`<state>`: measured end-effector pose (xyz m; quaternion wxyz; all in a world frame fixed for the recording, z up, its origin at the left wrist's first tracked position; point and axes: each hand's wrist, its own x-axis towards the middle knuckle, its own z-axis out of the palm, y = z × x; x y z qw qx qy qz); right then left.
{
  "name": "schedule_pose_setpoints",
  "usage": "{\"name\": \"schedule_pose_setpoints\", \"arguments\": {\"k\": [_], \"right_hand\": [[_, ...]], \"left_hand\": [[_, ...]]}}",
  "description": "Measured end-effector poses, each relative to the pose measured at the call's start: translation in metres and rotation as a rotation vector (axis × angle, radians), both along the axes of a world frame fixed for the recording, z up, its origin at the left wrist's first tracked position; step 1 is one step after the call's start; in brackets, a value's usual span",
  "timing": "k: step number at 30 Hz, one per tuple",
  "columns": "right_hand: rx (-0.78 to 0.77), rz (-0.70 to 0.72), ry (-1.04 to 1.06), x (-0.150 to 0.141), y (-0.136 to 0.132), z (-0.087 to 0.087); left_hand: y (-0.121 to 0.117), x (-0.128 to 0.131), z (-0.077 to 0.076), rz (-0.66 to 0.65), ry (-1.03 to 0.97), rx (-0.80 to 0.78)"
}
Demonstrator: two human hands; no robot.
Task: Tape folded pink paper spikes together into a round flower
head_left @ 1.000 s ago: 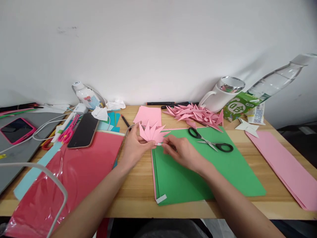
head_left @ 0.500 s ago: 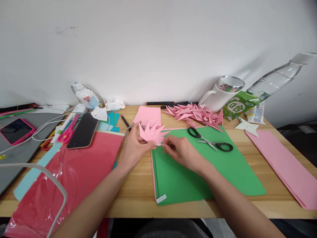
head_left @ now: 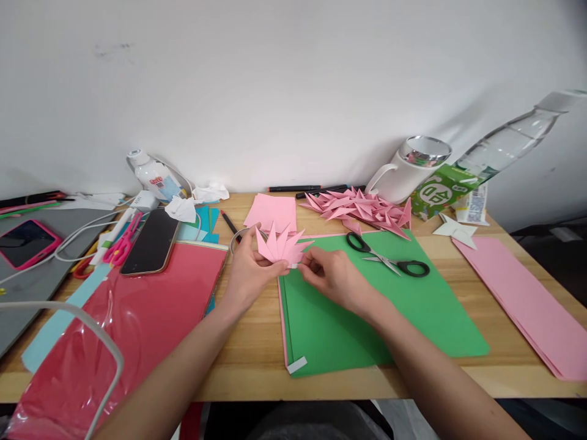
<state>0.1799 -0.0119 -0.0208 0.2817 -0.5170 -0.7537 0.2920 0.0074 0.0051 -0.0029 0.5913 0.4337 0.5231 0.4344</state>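
1. Hands: left hand (head_left: pixel 243 269), half closed, pinches a pink paper fan (head_left: pixel 280 245) between thumb and fingers; right hand (head_left: pixel 334 274), fingers curled, has thumb and forefinger pinched on the right end of a small white tab (head_left: pixel 293 266).
2. Orientation: the fan's pointed tips spread upward and away from the person, toward the wall; its gathered base faces the person. Its long axis runs left to right, from one hand toward the other.
3. Change: compared with half a second ago, both grips and the fan's pose are the same; the whole scene sits slightly farther left in view.
4. Position: the fan lies between the hands, held in the left; its base and tab end at the right fingertips.
5. Below the right hand: green sheets (head_left: pixel 367 330); just beyond it, black-handled scissors (head_left: pixel 389 260).
6. Beyond the hands: pink squares (head_left: pixel 271 209) past the fan, and a heap of folded pink pieces (head_left: pixel 362 208) past the right hand, near a white mug (head_left: pixel 398 177).
7. Left of the left hand: red paper in clear plastic (head_left: pixel 156 318), with a dark phone (head_left: pixel 151 243) at its far end.
8. Well right of the right hand: long pink sheets (head_left: pixel 523 305).
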Motion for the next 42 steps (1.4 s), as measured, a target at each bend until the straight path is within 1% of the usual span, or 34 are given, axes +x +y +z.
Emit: {"name": "schedule_pose_setpoints", "arguments": {"k": [8,11,15,18,22,26,29,32,34,38,42], "right_hand": [[-0.007,-0.031,0.002,0.001,0.0,-0.003],[-0.007,-0.05,0.003,0.0,0.0,-0.003],[-0.017,-0.137,0.03,-0.001,0.001,-0.001],[-0.051,-0.231,0.124,-0.003,-0.001,0.0],[-0.069,-0.342,0.291,-0.009,-0.006,0.0],[0.002,-0.395,0.437,-0.019,-0.011,0.0],[0.006,-0.417,0.563,-0.025,-0.012,-0.001],[-0.041,-0.42,0.719,-0.027,-0.01,-0.001],[-0.085,-0.388,0.795,-0.025,-0.009,-0.002],[-0.202,-0.28,0.863,-0.02,-0.006,0.0],[-0.281,-0.279,0.896,-0.018,-0.004,0.003]], "left_hand": [[0.0,0.001,0.001,-0.002,-0.013,0.01],[0.0,0.0,-0.001,0.002,-0.017,0.006],[0.001,-0.002,-0.007,-0.006,-0.025,0.049],[0.0,-0.001,-0.007,0.006,-0.067,0.048],[0.0,0.002,0.0,0.014,-0.122,0.022],[0.0,0.004,0.002,0.036,-0.144,0.041],[0.001,0.004,0.002,0.043,-0.187,0.035],[0.002,0.003,0.002,0.065,-0.222,-0.015],[0.002,0.002,0.001,0.069,-0.246,-0.034],[0.003,0.0,0.001,0.034,-0.285,-0.034],[0.003,0.0,0.002,0.012,-0.3,-0.043]]}}
